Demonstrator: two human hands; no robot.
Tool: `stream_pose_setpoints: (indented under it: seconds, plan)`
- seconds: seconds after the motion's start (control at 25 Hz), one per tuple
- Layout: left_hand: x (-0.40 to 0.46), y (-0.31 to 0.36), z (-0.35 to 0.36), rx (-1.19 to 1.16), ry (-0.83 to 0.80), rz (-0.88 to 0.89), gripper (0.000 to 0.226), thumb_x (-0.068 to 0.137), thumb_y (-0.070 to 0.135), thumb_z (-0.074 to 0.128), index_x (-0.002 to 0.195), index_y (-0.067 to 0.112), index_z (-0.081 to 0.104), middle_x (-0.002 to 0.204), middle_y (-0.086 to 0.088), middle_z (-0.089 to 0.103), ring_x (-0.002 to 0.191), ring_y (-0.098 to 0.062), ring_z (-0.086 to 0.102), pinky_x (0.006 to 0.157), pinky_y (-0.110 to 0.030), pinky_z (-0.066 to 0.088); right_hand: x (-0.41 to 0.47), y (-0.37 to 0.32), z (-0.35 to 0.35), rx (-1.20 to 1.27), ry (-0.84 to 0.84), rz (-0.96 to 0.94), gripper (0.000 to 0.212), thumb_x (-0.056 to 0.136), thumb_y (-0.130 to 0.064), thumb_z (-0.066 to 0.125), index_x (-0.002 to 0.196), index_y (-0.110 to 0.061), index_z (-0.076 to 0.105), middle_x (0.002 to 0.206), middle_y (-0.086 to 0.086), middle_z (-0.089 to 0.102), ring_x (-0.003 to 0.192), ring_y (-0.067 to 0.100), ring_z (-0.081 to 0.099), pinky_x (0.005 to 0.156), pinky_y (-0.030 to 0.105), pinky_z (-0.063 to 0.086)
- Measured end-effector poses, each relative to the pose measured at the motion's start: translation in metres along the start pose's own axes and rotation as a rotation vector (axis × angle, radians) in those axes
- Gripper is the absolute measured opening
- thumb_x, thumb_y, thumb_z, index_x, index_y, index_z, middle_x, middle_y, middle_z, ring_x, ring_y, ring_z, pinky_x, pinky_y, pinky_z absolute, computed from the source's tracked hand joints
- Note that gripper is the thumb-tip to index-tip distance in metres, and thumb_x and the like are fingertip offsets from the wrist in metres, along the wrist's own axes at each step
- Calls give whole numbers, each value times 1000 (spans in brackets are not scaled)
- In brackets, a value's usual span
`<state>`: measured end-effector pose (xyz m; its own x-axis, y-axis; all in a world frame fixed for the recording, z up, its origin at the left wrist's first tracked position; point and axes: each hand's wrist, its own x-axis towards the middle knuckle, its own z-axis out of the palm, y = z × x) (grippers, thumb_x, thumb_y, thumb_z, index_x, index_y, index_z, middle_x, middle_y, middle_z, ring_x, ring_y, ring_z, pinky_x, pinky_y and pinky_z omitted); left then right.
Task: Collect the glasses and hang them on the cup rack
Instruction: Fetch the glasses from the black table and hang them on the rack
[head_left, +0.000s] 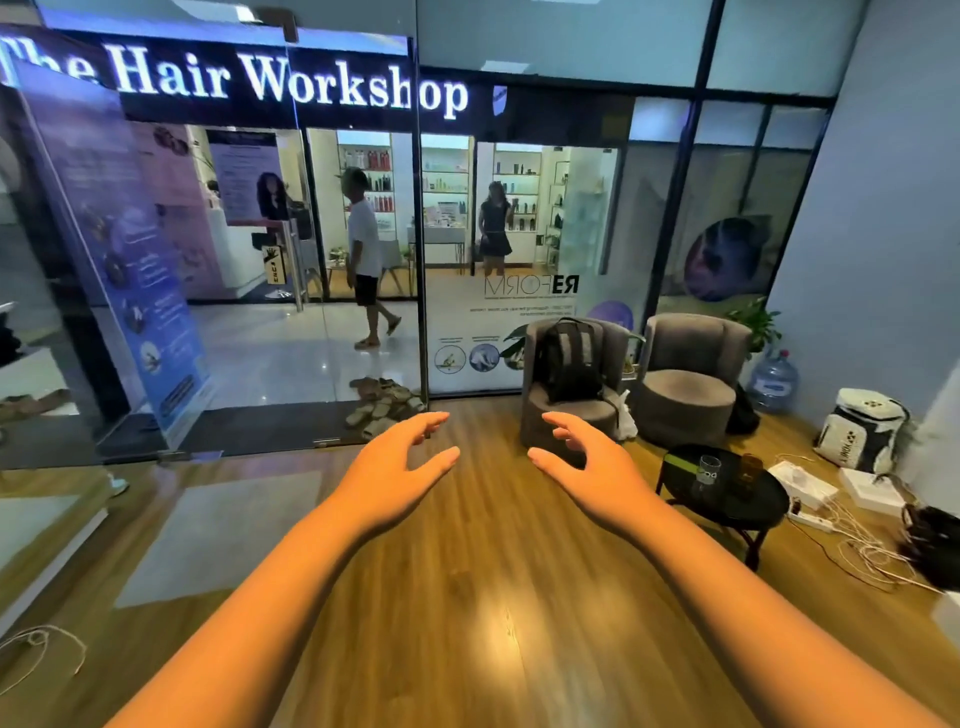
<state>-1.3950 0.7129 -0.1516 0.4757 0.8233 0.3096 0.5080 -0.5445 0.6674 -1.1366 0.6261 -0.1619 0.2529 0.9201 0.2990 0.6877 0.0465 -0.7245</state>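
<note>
Two glasses stand upright on the round black bench (727, 512) at the right of the frame: a clear glass (708, 469) and an amber glass (751, 469) beside it. Both hands reach forward empty, fingers relaxed; the right hand (587, 460) is nearer than the left hand (400, 457). No cup rack shows.

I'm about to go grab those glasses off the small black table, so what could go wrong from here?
1. Loose cables lie on the floor beside the round black table: a tripping risk.
2. The clear glass and amber glass stand close together and could knock or tip.
</note>
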Motion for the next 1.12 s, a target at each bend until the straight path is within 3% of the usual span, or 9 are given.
stream_pose_setpoints:
  seconds: [0.12,0.44,0.72,0.96,1.12]
  plan:
    - [72,-24,0,-29,-79,55,56,98,51,62,151,38,48,150,13,53,137,-9,49,109,-31,41,54,11,8,-13,66,56,59,96,-53,68,150,-37,51,149,-3,58,121,-1,46,98,26,38]
    - [238,-72,4,-33,-177,219,58,98,52,60,152,35,47,150,12,53,136,-9,49,109,-32,41,177,39,23,-48,209,160,60,95,-58,68,150,-40,50,145,-5,59,131,10,54,101,30,43]
    - [352,-91,64,-87,-256,285,57,98,53,62,151,39,47,148,15,54,135,-8,50,108,-33,42,254,100,14,-82,276,226,61,95,-56,69,151,-41,49,148,-6,58,122,-2,45,96,25,38]
    - [461,-85,122,-98,-267,304,55,99,49,63,151,35,49,150,15,54,136,-5,49,107,-28,40,345,169,-23,-102,288,243,59,95,-57,67,149,-43,49,152,-9,55,137,10,50,97,27,39]
    - [533,-71,162,-127,-255,291,54,99,48,63,150,36,49,147,15,55,134,-4,49,104,-26,39,408,214,-50,-112,277,235,61,96,-59,66,151,-42,47,150,-9,56,137,12,49,94,27,39]
